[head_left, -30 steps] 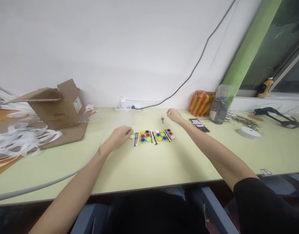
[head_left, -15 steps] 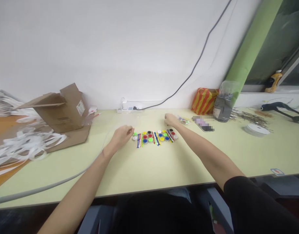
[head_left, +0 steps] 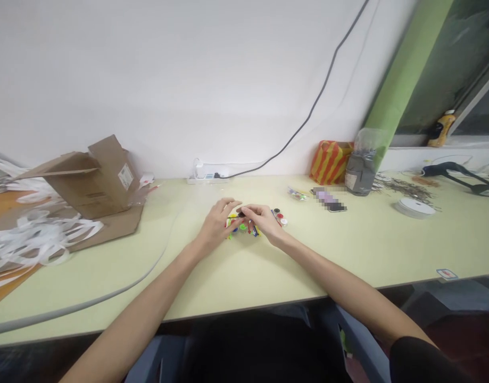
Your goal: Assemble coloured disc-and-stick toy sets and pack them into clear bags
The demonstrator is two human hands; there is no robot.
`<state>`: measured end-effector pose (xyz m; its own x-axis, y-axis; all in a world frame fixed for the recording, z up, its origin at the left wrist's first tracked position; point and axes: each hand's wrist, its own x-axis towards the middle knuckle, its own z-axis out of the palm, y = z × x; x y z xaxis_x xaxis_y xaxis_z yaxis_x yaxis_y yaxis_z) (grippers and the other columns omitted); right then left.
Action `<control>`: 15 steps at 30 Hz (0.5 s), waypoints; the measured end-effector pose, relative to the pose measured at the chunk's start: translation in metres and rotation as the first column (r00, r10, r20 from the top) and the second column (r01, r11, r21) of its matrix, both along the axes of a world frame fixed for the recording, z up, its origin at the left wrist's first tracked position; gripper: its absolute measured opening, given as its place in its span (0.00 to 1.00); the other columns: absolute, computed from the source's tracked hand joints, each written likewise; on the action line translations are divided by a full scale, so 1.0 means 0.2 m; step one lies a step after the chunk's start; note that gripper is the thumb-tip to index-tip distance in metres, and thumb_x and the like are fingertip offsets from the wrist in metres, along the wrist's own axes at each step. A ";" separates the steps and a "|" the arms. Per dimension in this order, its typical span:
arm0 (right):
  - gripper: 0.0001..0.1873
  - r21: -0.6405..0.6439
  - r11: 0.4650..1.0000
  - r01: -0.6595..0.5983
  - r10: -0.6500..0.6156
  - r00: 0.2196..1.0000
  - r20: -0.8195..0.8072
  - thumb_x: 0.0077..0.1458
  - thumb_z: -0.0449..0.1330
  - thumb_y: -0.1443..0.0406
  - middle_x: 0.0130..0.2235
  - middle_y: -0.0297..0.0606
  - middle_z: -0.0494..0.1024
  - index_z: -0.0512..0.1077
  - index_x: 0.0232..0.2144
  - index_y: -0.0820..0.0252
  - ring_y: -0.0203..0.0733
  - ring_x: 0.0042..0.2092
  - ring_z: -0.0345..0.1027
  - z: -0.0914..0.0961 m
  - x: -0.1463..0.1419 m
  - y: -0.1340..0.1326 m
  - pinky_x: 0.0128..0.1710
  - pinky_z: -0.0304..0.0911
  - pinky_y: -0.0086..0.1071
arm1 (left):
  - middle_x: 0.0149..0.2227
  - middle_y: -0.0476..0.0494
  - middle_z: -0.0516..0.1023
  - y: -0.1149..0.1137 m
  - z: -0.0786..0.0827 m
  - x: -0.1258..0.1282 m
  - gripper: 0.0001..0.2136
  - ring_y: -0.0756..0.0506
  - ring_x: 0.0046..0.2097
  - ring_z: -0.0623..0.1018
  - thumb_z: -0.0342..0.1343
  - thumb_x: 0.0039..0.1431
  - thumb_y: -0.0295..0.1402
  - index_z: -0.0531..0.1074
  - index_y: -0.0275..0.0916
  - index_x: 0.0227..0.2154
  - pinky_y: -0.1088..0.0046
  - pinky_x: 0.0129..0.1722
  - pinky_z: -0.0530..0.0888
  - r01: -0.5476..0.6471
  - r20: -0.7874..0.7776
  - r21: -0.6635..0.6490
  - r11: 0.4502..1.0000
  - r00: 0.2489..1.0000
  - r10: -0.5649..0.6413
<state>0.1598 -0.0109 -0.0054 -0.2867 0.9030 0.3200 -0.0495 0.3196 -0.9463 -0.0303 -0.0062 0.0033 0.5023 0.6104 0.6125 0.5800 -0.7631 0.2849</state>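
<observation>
Two hands now meet over the row of colored caps (head_left: 280, 217) & sticks (head_left: 255, 231) on the table (head_left: 348, 250). L hand (head_left: 219, 224): fingers curled, can't tell if holding anything. R hand (head_left: 264, 222): thumb & fingers look pinched on a small dark bit (head_left: 241, 214), too hidden to ID. Risk: a wrist bump could scatter the row, or a loose grip could drop the bit. Vs earlier frame, hands were apart, row uncovered; now most of it's hidden.

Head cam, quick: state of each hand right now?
Left hand: half-closed over the coloured round pieces, cannot tell if holding.
Right hand: fingertips at a small black piece, grip unclear.
</observation>
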 end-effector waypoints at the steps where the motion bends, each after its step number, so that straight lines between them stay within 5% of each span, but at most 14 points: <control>1: 0.23 0.005 1.000 0.001 -0.001 1.000 -0.020 0.58 0.59 0.47 0.25 0.33 0.74 0.75 0.35 0.62 0.32 0.22 0.64 -0.01 -0.01 -0.02 0.23 0.62 0.26 | 0.53 0.38 0.70 0.00 0.00 0.00 0.16 0.41 0.56 0.71 0.51 0.68 0.40 0.67 0.43 0.55 0.62 0.56 0.68 0.031 0.007 -0.025 0.999 0.999 -0.031; 8: 0.24 0.012 0.995 0.097 -0.096 0.994 -0.052 0.56 0.59 0.44 0.23 0.28 0.75 0.61 0.40 0.54 0.34 0.20 0.65 -0.06 0.00 -0.04 0.20 0.58 0.25 | 0.32 0.46 0.72 0.03 -0.03 0.00 0.12 0.47 0.35 0.72 0.51 0.68 0.41 0.71 0.39 0.34 0.69 0.37 0.69 0.105 0.052 -0.084 0.991 0.994 -0.101; 15: 0.09 0.401 0.908 0.120 -0.241 0.934 0.265 0.65 0.53 0.58 0.33 0.34 0.78 0.65 0.42 0.55 0.37 0.29 0.69 -0.03 0.01 -0.08 0.34 0.63 0.31 | 0.31 0.49 0.72 0.03 -0.04 0.00 0.11 0.48 0.33 0.71 0.50 0.68 0.41 0.68 0.39 0.33 0.71 0.35 0.68 0.053 0.141 -0.165 0.985 0.990 -0.029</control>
